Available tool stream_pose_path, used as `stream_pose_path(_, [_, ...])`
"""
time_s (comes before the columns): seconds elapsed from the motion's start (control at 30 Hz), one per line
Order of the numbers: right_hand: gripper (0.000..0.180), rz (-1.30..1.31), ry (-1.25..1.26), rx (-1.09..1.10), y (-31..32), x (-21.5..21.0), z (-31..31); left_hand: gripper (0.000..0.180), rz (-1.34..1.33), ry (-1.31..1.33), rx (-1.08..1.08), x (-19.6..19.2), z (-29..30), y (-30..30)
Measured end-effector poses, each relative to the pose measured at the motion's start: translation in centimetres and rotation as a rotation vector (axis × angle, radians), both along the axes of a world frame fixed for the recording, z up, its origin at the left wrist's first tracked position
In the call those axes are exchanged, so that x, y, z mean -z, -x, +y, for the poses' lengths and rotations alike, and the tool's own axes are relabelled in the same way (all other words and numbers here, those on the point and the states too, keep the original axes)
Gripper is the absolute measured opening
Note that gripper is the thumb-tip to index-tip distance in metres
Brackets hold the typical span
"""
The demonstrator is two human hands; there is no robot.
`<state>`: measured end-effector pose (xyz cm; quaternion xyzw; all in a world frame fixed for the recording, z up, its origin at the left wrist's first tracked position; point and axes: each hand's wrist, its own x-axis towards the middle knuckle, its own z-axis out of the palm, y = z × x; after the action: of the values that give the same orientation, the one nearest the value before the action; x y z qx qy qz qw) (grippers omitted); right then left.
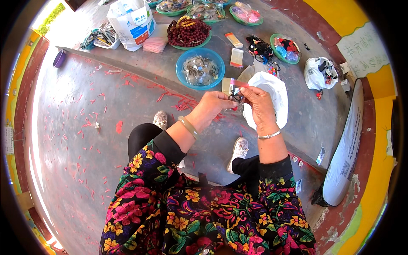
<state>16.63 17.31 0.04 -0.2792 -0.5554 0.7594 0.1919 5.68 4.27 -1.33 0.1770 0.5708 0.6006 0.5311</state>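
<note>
Between both hands is a small clear plastic packet (pixel 236 92) with a red strip along its top and something dark inside. My left hand (pixel 211 106) pinches its lower left side, while my right hand (pixel 260 102) grips it near the red strip. Just right of and behind my right hand stands an open white plastic bag (pixel 278 95); its contents are mostly hidden. Beyond my hands, a blue basin (pixel 179 72) holds several clear packets (pixel 199 70) with dark loops in them. A flat card-like piece (pixel 226 84) lies behind the held packet.
A green basin of dark red beads (pixel 189 32), a printed white bag (pixel 131 25) and pink sheets (pixel 156 39) stand on the raised ledge. Farther right are a green basin of coloured packets (pixel 284 49) and a stuffed white bag (pixel 319 73). Red scraps (pixel 185 102) litter the floor.
</note>
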Motion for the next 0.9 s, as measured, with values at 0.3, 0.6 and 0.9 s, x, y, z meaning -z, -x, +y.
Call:
stream_pose_path(0.3, [0.017, -0.038, -0.133, -0.044, -0.1, -0.3, -0.4, 0.019, -0.005, -0.178, -0.208, -1.3, 0.0, 0.1])
stream_pose_path(0.6, [0.013, -0.015, -0.093, -0.054, 0.0, -0.3, -0.2, 0.011, -0.287, -0.289, -0.273, -1.0, 0.1, 0.5])
stream_pose_path(0.9, [0.006, 0.019, -0.072, -0.047, 0.0, 0.2, 0.0, 0.012, -0.305, -0.315, -0.235, -1.3, 0.2, 0.3])
